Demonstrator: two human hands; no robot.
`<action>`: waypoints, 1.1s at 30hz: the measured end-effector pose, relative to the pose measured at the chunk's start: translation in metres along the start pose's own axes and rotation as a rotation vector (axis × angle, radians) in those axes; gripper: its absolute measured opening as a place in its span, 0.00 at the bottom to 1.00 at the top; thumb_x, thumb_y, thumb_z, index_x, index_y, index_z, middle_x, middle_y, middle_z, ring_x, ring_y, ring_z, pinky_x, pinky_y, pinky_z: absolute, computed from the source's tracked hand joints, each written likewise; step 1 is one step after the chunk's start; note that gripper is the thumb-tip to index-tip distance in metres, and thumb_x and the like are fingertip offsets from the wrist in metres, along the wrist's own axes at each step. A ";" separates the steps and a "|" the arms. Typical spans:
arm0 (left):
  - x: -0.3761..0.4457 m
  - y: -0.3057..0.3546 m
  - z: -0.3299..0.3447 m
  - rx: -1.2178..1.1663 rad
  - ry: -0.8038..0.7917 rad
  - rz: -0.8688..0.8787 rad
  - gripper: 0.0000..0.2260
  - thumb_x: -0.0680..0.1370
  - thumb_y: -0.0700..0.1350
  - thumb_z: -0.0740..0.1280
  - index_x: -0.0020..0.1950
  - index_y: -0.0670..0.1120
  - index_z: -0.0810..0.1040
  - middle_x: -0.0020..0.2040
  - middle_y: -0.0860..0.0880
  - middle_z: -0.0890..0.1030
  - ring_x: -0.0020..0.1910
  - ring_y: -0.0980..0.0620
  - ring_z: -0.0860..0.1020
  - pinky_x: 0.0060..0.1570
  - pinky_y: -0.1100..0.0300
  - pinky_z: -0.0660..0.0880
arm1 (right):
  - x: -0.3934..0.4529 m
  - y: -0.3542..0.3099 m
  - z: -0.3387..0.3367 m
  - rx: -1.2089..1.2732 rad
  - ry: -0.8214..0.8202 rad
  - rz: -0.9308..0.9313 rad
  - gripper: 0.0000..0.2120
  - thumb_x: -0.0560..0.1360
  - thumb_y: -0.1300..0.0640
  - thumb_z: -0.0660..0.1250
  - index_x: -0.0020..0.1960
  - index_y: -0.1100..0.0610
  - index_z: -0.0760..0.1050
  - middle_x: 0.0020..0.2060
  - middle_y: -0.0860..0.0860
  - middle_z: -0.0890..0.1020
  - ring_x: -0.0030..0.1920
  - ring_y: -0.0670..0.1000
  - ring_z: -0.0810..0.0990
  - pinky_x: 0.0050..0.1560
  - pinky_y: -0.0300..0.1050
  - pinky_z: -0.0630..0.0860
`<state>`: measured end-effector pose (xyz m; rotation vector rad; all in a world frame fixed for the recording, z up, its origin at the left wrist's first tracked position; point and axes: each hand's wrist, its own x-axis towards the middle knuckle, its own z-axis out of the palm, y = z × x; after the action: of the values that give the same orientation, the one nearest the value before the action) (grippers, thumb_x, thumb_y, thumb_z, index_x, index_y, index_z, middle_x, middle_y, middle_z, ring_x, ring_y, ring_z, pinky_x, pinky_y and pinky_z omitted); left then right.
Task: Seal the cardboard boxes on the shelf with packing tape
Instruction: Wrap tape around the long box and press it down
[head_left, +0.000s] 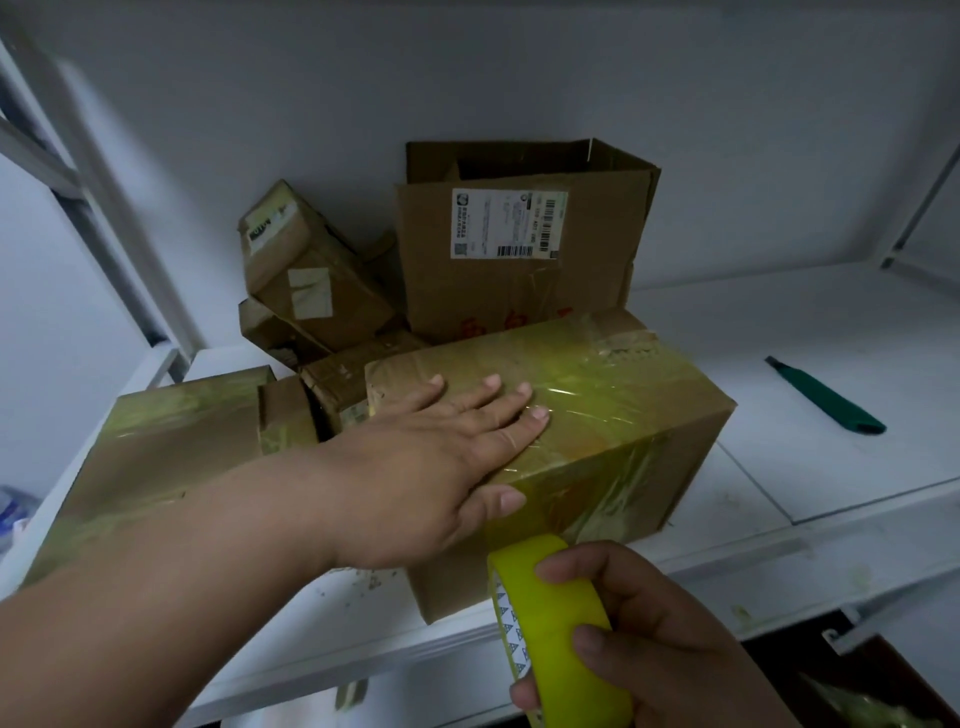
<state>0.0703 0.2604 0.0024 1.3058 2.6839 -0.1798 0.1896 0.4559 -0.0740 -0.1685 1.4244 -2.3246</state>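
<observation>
A long cardboard box (623, 415) lies across the front of the white shelf (779, 530), its top and near side covered with yellowish clear tape. My left hand (441, 457) lies flat on the box's top with straight fingers, the thumb over the near edge, pressing the tape down. My right hand (649, 634) grips a yellow-green roll of packing tape (550, 613) just below the box's near side. A strip runs from the roll up onto the box.
A taped box (156, 452) lies at the left. Behind stand an open-topped box with a shipping label (519, 249) and several small parcels (306, 270). A green utility knife (826, 397) lies on the shelf at the right. Shelf uprights stand at both sides.
</observation>
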 end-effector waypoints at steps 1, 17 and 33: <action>0.001 0.000 -0.001 0.004 -0.010 -0.019 0.32 0.76 0.68 0.36 0.78 0.60 0.34 0.78 0.59 0.33 0.76 0.60 0.30 0.77 0.51 0.35 | 0.000 0.000 -0.001 -0.003 0.006 -0.005 0.22 0.58 0.50 0.85 0.49 0.51 0.82 0.54 0.61 0.83 0.48 0.67 0.84 0.46 0.55 0.81; -0.005 0.012 0.013 -0.054 0.194 -0.043 0.31 0.76 0.62 0.35 0.79 0.57 0.38 0.79 0.58 0.39 0.78 0.59 0.36 0.74 0.62 0.34 | 0.001 0.014 -0.011 -0.565 0.117 -0.058 0.24 0.65 0.41 0.74 0.58 0.31 0.72 0.58 0.53 0.82 0.55 0.59 0.82 0.59 0.62 0.77; -0.017 0.018 0.022 -0.479 0.395 -0.373 0.41 0.71 0.72 0.57 0.79 0.52 0.58 0.79 0.59 0.54 0.77 0.63 0.44 0.75 0.64 0.42 | 0.077 -0.091 0.015 -1.773 0.397 0.056 0.29 0.79 0.34 0.51 0.78 0.40 0.54 0.80 0.44 0.51 0.79 0.48 0.46 0.77 0.56 0.41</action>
<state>0.0969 0.2548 -0.0167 0.7516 2.9899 0.7085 0.0989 0.4480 0.0044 -0.1175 3.0933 -0.3892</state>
